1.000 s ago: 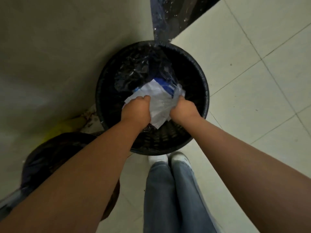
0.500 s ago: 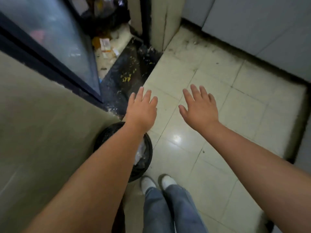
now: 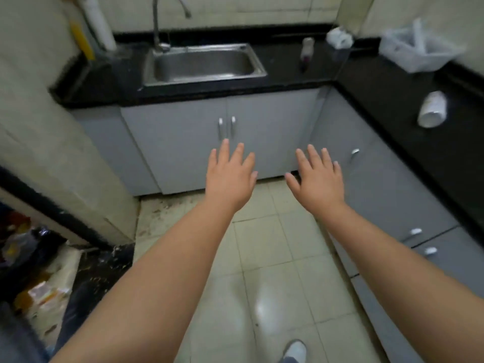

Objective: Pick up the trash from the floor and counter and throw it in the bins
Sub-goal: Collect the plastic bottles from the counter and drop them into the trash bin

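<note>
My left hand (image 3: 230,176) and my right hand (image 3: 318,178) are stretched out in front of me, palms down, fingers spread, both empty. They hover above the tiled floor (image 3: 275,258) in front of the grey sink cabinet (image 3: 183,142). On the black counter (image 3: 392,106) at the right lies a tipped white paper cup (image 3: 432,108). Further back sit a crumpled white tissue (image 3: 339,38), a small bottle (image 3: 306,52) and a clear plastic bag (image 3: 416,47). No bin is in view.
A steel sink (image 3: 204,65) with a tap is set in the back counter. Grey drawers (image 3: 408,205) run along the right. A wall pillar (image 3: 52,153) stands at the left, with dirty scraps and litter (image 3: 42,294) behind it at the lower left. My white shoe (image 3: 296,351) shows below.
A second ago both hands pressed white paper and plastic into a black bin. They let go and rose empty with fingers spread; my view has swung up from the bin to the sink and counter.
</note>
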